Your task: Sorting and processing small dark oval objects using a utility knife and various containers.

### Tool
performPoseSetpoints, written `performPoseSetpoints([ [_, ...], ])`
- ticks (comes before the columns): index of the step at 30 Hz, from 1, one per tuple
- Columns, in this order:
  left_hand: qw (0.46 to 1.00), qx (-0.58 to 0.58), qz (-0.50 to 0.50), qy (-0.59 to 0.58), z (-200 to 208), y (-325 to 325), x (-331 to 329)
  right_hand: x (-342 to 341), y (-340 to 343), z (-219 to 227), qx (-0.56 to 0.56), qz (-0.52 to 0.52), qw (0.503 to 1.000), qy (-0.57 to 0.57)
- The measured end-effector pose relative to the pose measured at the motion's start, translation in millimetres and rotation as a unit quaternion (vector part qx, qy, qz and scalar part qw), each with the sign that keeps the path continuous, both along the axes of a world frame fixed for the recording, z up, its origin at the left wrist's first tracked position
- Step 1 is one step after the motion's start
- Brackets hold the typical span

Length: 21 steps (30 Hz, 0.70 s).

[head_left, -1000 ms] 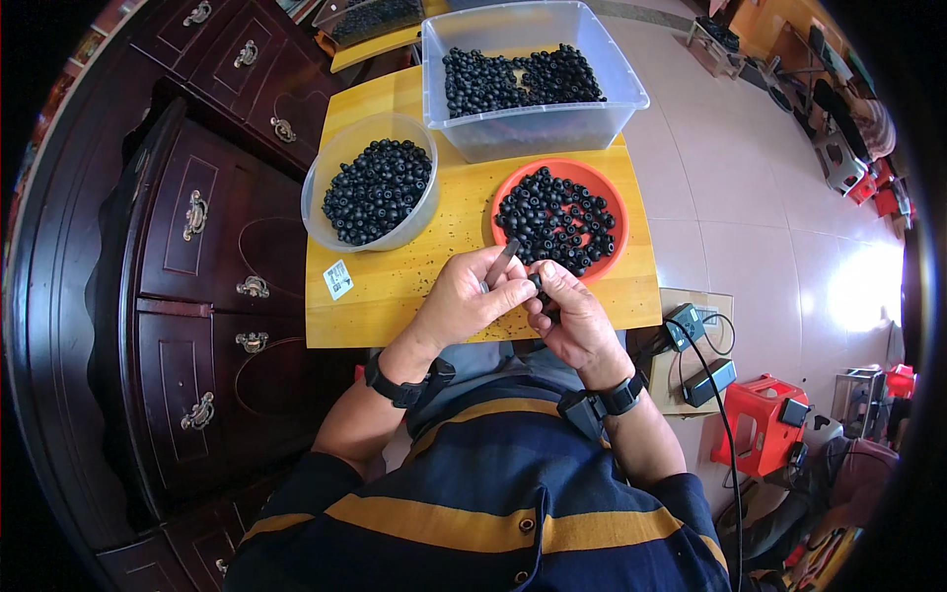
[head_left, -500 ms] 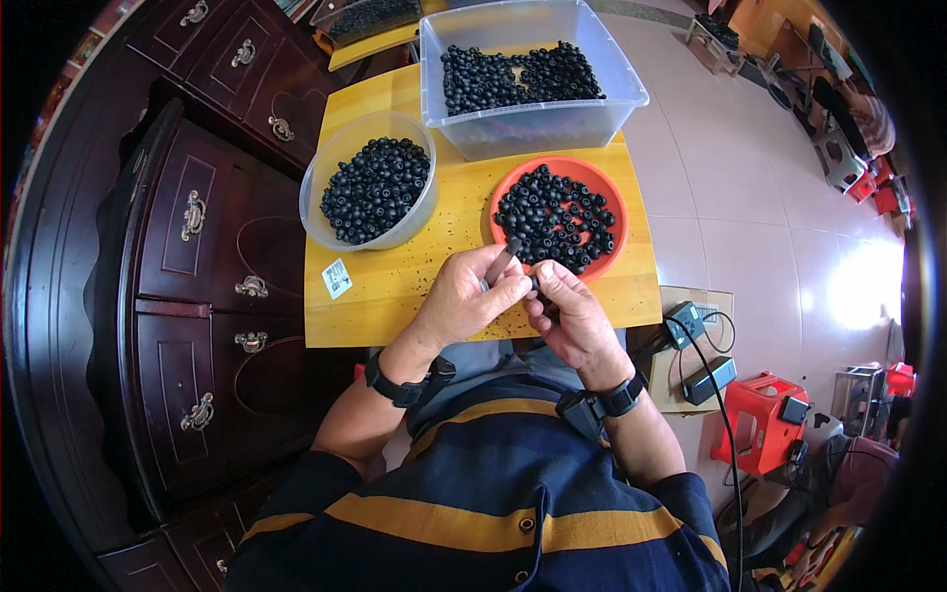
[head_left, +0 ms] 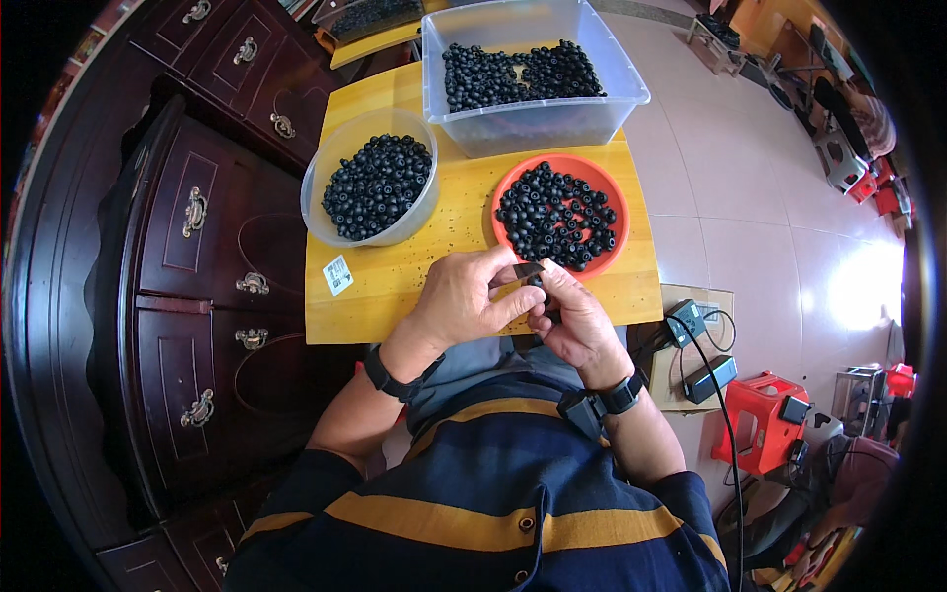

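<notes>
My left hand [head_left: 456, 294] is closed around a small dark knife [head_left: 529, 269], its blade pointing toward my right hand. Between the fingertips of my right hand [head_left: 580, 324] is a small black rubber-like ring [head_left: 536, 281], partly covered by the fingers. The blade lies close against this ring; whether it touches cannot be seen. Both hands are over the near edge of the yellow table [head_left: 380, 311]. Just beyond them stands an orange-red dish [head_left: 622, 232] with many similar black pieces [head_left: 543, 209], each round with a hole.
A round translucent tub [head_left: 404, 233] full of black pieces stands left, with a larger clear bin [head_left: 538, 133] behind. Dark crumbs dot the tabletop. Wooden drawers [head_left: 212, 227] border the left. A black adapter with cables [head_left: 686, 324] and a red stool [head_left: 760, 424] are at right.
The knife has turned from pointing up and away to lying nearly level across, toward the ring. My left fingers have opened slightly around it. My right hand stays almost in place.
</notes>
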<state>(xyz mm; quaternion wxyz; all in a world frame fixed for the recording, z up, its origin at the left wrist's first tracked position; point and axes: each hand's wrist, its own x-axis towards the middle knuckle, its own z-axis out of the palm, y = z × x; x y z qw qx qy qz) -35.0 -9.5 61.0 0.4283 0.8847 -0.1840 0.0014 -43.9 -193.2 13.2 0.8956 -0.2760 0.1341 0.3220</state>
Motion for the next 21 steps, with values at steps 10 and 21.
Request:
performPoseSetpoints([
  [10,0.997,0.046,-0.027,-0.053,-11.7,-1.7,0.9,0.0,-1.4,-15.7,0.036,0.0,0.998,-0.043],
  [21,0.995,0.06,-0.03,-0.074,-10.0,-1.4,1.6,0.8,-1.2,-15.7,0.012,0.004,0.999,-0.041],
])
